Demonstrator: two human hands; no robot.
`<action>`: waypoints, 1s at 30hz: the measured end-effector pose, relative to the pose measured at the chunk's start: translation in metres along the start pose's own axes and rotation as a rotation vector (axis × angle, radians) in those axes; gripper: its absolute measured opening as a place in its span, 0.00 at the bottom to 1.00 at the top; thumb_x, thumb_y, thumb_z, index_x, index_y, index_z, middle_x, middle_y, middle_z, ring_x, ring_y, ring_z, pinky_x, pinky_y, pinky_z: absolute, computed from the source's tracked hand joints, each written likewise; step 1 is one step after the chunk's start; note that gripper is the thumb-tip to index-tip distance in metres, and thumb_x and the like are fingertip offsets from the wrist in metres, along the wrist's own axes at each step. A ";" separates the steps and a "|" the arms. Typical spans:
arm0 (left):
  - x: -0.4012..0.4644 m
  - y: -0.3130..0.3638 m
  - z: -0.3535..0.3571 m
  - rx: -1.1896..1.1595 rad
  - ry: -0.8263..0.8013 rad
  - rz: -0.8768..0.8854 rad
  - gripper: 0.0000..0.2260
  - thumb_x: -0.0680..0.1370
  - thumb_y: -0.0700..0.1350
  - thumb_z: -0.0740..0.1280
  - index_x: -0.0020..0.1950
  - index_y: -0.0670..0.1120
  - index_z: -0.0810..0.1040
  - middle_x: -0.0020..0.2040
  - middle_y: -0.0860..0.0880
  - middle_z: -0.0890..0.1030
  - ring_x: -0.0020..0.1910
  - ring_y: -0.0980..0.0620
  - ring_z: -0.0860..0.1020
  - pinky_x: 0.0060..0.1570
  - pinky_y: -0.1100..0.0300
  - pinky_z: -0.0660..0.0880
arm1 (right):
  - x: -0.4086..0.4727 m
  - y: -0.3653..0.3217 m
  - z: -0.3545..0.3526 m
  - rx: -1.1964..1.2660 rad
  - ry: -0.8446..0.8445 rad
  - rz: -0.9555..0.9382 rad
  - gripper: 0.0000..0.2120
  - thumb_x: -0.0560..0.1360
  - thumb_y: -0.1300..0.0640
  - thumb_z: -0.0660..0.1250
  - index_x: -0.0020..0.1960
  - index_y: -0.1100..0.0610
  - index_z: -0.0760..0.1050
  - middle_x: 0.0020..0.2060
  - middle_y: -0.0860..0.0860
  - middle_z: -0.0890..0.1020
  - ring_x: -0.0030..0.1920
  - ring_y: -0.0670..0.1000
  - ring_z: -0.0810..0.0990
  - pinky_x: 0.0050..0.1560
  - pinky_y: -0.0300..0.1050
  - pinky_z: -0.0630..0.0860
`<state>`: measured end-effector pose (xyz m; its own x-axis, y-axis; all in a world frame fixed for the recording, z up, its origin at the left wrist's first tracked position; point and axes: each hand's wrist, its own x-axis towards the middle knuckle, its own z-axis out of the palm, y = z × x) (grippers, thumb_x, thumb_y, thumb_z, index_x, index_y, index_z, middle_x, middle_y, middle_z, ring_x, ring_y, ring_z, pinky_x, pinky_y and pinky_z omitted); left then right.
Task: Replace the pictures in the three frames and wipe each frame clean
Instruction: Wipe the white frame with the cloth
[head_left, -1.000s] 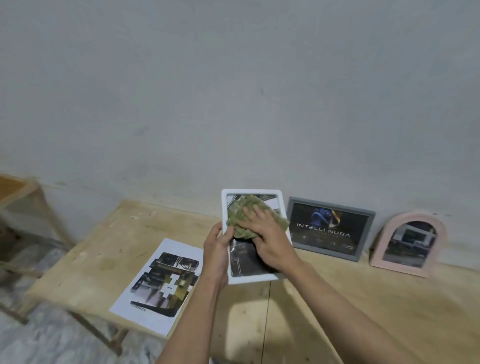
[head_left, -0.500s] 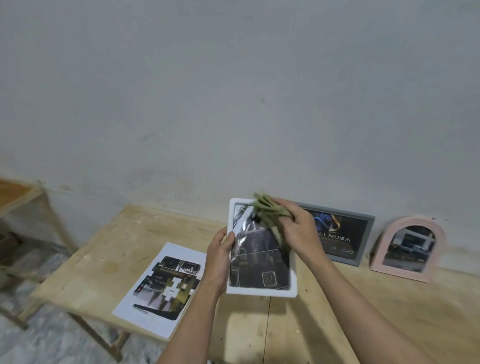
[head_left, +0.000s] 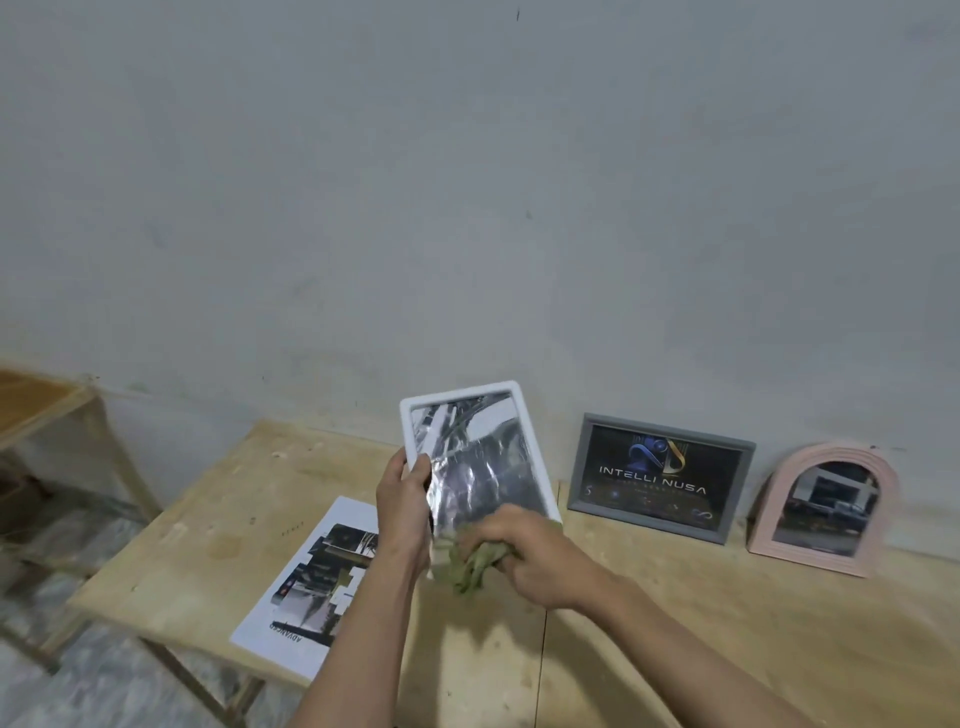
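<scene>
My left hand (head_left: 404, 512) grips the left edge of a white picture frame (head_left: 519, 421), holding it tilted above the wooden table (head_left: 727, 623). Its glass shows a dark, glossy picture with glare. My right hand (head_left: 530, 553) clutches a crumpled green cloth (head_left: 470, 564) against the frame's lower edge, hiding that corner. A grey frame (head_left: 660, 478) with a dark "INTELLI NUSA" picture leans on the wall to the right. An arched pink frame (head_left: 826, 509) leans farther right.
A loose printed sheet (head_left: 317, 582) lies on the table at the left, near the front edge. A second wooden table (head_left: 36, 400) stands at the far left, across a gap with patterned floor below. The grey wall runs directly behind the frames.
My right hand has swept the cloth from the frame's top down to its bottom edge. The left hand tilted the frame's top leftward and kept its grip.
</scene>
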<state>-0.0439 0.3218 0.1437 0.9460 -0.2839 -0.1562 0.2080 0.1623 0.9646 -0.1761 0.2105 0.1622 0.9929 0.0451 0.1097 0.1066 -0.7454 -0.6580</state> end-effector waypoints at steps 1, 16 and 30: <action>-0.003 0.000 0.001 -0.002 -0.003 0.000 0.11 0.80 0.44 0.62 0.59 0.52 0.81 0.54 0.44 0.85 0.55 0.40 0.82 0.58 0.38 0.78 | -0.001 0.000 -0.011 0.110 -0.001 0.094 0.19 0.73 0.73 0.59 0.51 0.54 0.81 0.44 0.41 0.81 0.46 0.38 0.78 0.46 0.30 0.73; -0.008 0.017 0.012 -0.046 0.012 0.096 0.09 0.81 0.42 0.66 0.59 0.49 0.82 0.51 0.41 0.85 0.48 0.42 0.82 0.56 0.37 0.78 | 0.007 0.040 -0.020 -0.754 0.450 0.040 0.26 0.59 0.64 0.73 0.57 0.55 0.79 0.52 0.49 0.81 0.43 0.52 0.76 0.36 0.46 0.76; -0.004 0.006 0.016 -0.022 -0.040 0.103 0.09 0.80 0.44 0.66 0.56 0.53 0.83 0.51 0.48 0.86 0.50 0.47 0.84 0.56 0.48 0.80 | 0.003 -0.027 0.013 0.314 0.264 0.263 0.15 0.70 0.66 0.61 0.47 0.54 0.83 0.39 0.45 0.82 0.40 0.43 0.80 0.38 0.33 0.72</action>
<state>-0.0501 0.3086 0.1538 0.9520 -0.3024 -0.0469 0.1155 0.2132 0.9701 -0.1753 0.2388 0.1707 0.9454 -0.3187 0.0680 -0.0954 -0.4702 -0.8774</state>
